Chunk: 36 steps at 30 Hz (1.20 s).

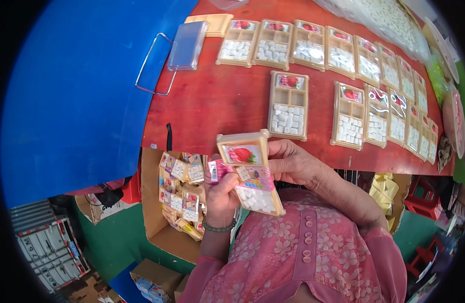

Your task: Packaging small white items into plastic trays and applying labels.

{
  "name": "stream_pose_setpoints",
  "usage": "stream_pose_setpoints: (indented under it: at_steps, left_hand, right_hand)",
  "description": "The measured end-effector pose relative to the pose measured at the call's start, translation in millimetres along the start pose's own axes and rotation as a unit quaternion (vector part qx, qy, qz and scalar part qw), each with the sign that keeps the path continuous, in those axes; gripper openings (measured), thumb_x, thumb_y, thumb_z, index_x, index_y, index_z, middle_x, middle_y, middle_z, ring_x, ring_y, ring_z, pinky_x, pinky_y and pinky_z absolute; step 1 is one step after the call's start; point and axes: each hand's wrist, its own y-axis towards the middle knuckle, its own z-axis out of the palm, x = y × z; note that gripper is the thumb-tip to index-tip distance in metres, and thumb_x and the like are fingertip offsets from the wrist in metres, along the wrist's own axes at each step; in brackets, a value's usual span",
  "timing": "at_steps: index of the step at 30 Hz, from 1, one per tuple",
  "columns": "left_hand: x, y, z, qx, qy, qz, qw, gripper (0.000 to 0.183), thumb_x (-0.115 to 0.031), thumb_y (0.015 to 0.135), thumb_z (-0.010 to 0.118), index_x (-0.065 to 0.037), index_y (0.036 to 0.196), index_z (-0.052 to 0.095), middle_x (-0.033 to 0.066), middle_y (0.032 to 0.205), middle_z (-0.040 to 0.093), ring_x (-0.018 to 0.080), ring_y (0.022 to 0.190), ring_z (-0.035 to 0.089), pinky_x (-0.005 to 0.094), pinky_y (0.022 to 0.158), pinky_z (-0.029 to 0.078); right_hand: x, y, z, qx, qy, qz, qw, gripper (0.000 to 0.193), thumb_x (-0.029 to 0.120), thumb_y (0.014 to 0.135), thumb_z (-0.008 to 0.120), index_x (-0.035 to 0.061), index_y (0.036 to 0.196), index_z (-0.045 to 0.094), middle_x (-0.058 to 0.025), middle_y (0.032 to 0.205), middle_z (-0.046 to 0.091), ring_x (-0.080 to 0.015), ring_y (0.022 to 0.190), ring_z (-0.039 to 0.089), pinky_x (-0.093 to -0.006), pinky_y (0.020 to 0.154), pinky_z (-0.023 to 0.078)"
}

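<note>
In front of my chest I hold a beige compartment tray [258, 202] with both hands. A strawberry picture fills its top section and small white pieces fill its bottom one. A pink printed card sleeve [263, 178] crosses the tray's middle, and a barcode shows at its left side. My left hand [222, 196] is closed on the sleeve and the tray's left edge, thumb over the front. My right hand [297, 164] grips the tray's right edge; some of its fingertips are hidden. Just beyond, a similar filled tray [288, 106] lies on the red table [212, 103].
Two rows of filled trays [309, 46] stretch across the table to the right. Clear lids [187, 45] and beige trays [217, 23] are stacked at the far left, near a metal wire handle [154, 63]. Below the table edge, a cardboard box [152, 222] holds several sleeved packs [190, 206].
</note>
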Motion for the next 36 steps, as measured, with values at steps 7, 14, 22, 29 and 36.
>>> stream_pose_setpoints:
  at_steps: [7,14,22,29,36]
  left_hand:
    - [20,-15,11,0.051,0.153,-0.068,0.985,0.029,-0.001,0.074,0.063,-0.003,0.101,0.05,0.0108,0.094,0.061,0.0213,0.084,0.062,0.0375,0.077,0.051]
    - [23,-19,-19,0.038,-0.268,-0.365,0.891,0.027,-0.027,0.084,0.056,-0.011,0.065,0.046,-0.0004,0.063,0.053,0.0096,0.059,0.053,0.027,0.058,0.047]
    - [42,11,32,0.284,-0.101,-0.203,0.932,0.024,-0.023,0.081,0.064,-0.004,0.078,0.049,0.0112,0.065,0.059,0.0226,0.058,0.057,0.0331,0.055,0.049]
    - [65,-8,120,0.21,0.32,-0.064,0.922,0.023,-0.01,0.082,0.06,-0.013,0.067,0.043,0.0014,0.061,0.05,0.0119,0.051,0.047,0.0269,0.048,0.037]
    - [86,14,103,0.213,0.403,0.029,0.89,0.037,-0.011,0.065,0.082,-0.011,0.075,0.047,-0.0074,0.066,0.047,0.0023,0.059,0.042,0.0204,0.052,0.035]
  right_hand:
    - [3,-52,-10,0.048,-0.05,0.003,0.998,0.025,0.004,0.077,0.07,-0.0037,0.101,0.066,-0.0119,0.102,0.066,-0.0191,0.096,0.062,-0.0315,0.084,0.05]
    - [4,-88,18,0.132,-0.252,-0.149,0.947,0.012,0.001,0.078,0.069,-0.0053,0.087,0.066,-0.0072,0.078,0.061,-0.0123,0.067,0.059,-0.0234,0.056,0.048]
    - [-2,-125,28,0.09,-0.14,-0.219,0.961,0.045,-0.001,0.077,0.07,-0.0003,0.118,0.051,-0.0067,0.085,0.062,-0.0108,0.07,0.06,-0.0205,0.058,0.049]
    - [-3,-165,15,-0.046,-0.119,-0.315,0.94,0.044,0.003,0.074,0.075,0.0016,0.109,0.047,-0.0055,0.097,0.05,-0.0102,0.08,0.053,-0.0218,0.067,0.045]
    - [14,-201,37,-0.158,-0.2,-0.313,0.915,0.012,0.008,0.088,0.06,-0.0043,0.092,0.059,-0.0079,0.089,0.056,-0.0131,0.081,0.053,-0.0243,0.071,0.041]
